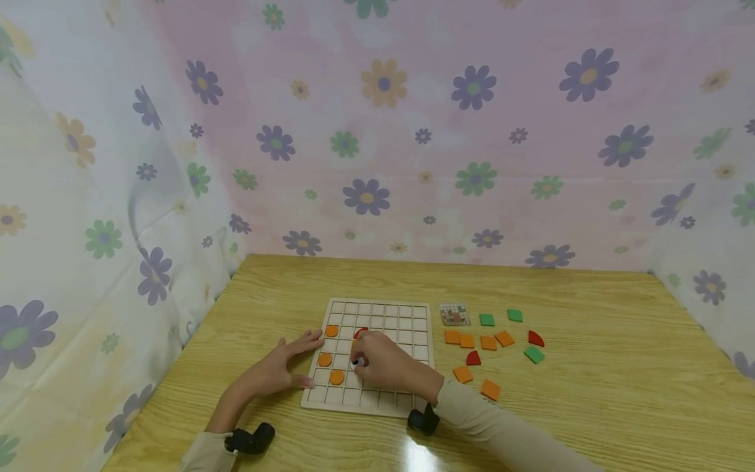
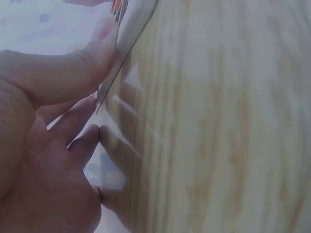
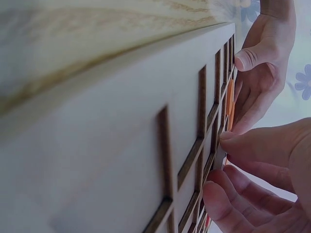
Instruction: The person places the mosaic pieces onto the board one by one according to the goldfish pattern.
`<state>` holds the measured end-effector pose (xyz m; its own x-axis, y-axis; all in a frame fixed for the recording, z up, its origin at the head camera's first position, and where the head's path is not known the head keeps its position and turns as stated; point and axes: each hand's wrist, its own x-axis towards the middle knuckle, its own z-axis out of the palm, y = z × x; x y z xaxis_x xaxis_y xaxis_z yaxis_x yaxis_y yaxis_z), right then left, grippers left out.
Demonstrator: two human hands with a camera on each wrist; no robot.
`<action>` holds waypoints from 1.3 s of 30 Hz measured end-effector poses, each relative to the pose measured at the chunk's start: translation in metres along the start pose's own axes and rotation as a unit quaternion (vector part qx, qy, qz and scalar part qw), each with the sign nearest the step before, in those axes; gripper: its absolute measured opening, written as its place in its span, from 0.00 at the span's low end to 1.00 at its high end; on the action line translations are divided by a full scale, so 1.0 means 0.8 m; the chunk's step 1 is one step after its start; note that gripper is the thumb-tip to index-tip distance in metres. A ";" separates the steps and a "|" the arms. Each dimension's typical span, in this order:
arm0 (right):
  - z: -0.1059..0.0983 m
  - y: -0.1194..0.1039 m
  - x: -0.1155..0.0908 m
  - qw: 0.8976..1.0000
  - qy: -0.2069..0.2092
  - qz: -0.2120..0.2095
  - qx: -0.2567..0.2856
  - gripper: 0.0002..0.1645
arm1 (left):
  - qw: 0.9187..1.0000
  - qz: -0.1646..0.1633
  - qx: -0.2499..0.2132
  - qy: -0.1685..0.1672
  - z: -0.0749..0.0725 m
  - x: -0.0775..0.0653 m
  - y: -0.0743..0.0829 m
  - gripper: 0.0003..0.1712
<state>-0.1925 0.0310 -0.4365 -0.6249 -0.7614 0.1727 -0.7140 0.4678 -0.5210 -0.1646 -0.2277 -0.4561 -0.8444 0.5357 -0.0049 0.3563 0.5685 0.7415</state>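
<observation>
A wooden grid board (image 1: 354, 410) lies on the table with raised dividers between its square cells. Three orange round pieces (image 1: 337, 377) sit in cells on its left side. A red piece (image 1: 362, 331) shows partly behind my right hand (image 1: 383, 362). Thumb and fingers of that hand pinch a small whitish tile (image 3: 220, 156) low over the board, left of its middle; a dark mark shows on the tile in the head view. My left hand (image 1: 272, 368) rests at the board's left edge, fingers spread, with the thumb touching the rim.
Right of the board lie several orange square tiles (image 1: 488, 343), green tiles (image 1: 534, 354) and red quarter-round tiles (image 1: 474, 358). A small patterned card (image 1: 454, 314) lies by the board's upper right corner. Flowered cloth (image 1: 425, 157) stands behind the wooden table (image 1: 590, 393).
</observation>
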 end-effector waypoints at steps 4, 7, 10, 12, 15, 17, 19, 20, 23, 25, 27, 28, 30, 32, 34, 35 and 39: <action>0.000 0.001 0.000 1.000 0.004 0.000 -0.003 0.06 | 1.000 -0.001 0.000 0.001 0.000 0.000 0.002 0.44; 0.000 0.002 -0.001 1.000 0.005 0.006 -0.001 0.06 | 1.000 -0.001 0.003 0.000 -0.001 0.001 0.003 0.44; 0.000 0.001 -0.002 1.000 0.006 0.012 0.001 0.06 | 1.000 0.000 0.005 0.000 -0.001 0.002 0.002 0.44; 0.000 0.001 -0.002 1.000 0.010 0.013 0.003 0.06 | 1.000 0.002 0.005 0.000 -0.002 0.002 0.001 0.44; 0.000 0.002 -0.002 1.000 0.017 0.013 0.004 0.06 | 1.000 0.003 0.005 -0.001 -0.002 0.003 0.000 0.44; 0.001 0.002 -0.002 1.000 0.021 0.011 0.005 0.06 | 1.000 0.004 0.005 -0.002 -0.002 0.004 -0.001 0.44; 0.001 0.003 -0.002 1.000 0.022 0.011 0.009 0.05 | 1.000 0.004 0.006 -0.003 -0.002 0.004 -0.001 0.44; 0.001 0.003 -0.002 1.000 0.022 0.010 0.011 0.05 | 1.000 0.005 0.006 -0.003 -0.002 0.004 -0.001 0.44; 0.001 0.003 -0.003 1.000 0.021 0.009 0.019 0.05 | 1.000 0.004 0.007 -0.004 -0.002 0.004 -0.001 0.44; 0.002 0.003 -0.004 1.000 0.020 0.007 0.022 0.06 | 1.000 0.004 0.009 -0.004 -0.002 0.004 -0.001 0.44; 0.002 0.003 -0.004 1.000 0.020 0.005 0.021 0.06 | 1.000 0.005 0.009 -0.004 -0.001 0.004 -0.001 0.44; 0.002 0.003 -0.005 1.000 0.020 0.004 0.021 0.06 | 1.000 0.004 0.008 -0.004 -0.001 0.004 0.000 0.44; 0.002 0.003 -0.006 1.000 0.019 0.002 0.021 0.06 | 1.000 0.003 0.006 -0.004 -0.001 0.003 0.000 0.44; 0.001 0.002 -0.007 1.000 0.016 0.001 0.022 0.06 | 1.000 0.001 0.003 -0.004 -0.001 0.002 0.000 0.44; -0.001 0.001 -0.009 1.000 0.011 0.004 0.024 0.06 | 1.000 -0.002 0.004 -0.004 -0.001 0.002 -0.001 0.44; -0.003 0.001 -0.010 1.000 0.009 0.007 0.024 0.06 | 1.000 -0.004 0.006 -0.004 -0.001 0.001 -0.001 0.44; -0.012 -0.001 -0.016 0.999 0.003 0.016 0.027 0.07 | 1.000 -0.007 0.018 -0.002 -0.001 0.002 -0.004 0.45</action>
<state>-0.1871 0.0449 -0.4306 -0.6492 -0.7435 0.1605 -0.6754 0.4665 -0.5712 -0.1670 -0.2292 -0.4582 -0.8473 0.5309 -0.0181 0.3592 0.5977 0.7167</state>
